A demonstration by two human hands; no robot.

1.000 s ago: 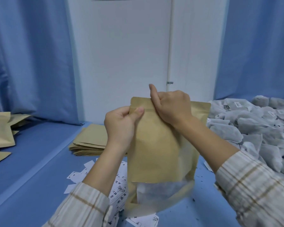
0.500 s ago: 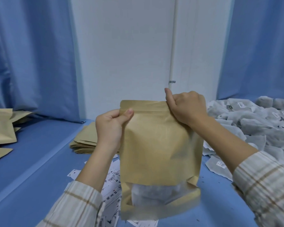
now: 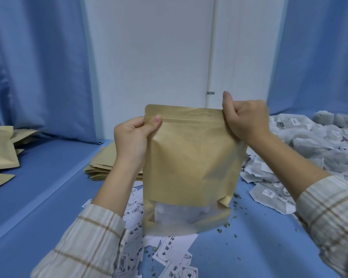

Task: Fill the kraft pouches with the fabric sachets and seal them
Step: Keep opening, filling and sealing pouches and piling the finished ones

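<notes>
I hold one kraft pouch (image 3: 191,163) upright in front of me above the blue table. It bulges, and pale sachets show through its clear lower window. My left hand (image 3: 132,138) pinches the top left corner with the thumb on the zip strip. At the top right corner my right hand (image 3: 244,119) pinches the zip strip, its thumb pointing up. A big heap of grey-white fabric sachets (image 3: 317,145) lies on the table to the right. Flat empty kraft pouches (image 3: 101,163) sit stacked behind my left wrist.
More kraft pouches (image 3: 0,151) lie at the far left of the blue table (image 3: 48,189). Printed white paper labels (image 3: 169,255) are scattered below the held pouch. Small dark leaf crumbs dot the table by the pouch's base. Blue curtains and a white wall stand behind.
My right hand has slid along the top strip from near the middle to the pouch's right corner. The left hand has kept its pinch on the left corner.
</notes>
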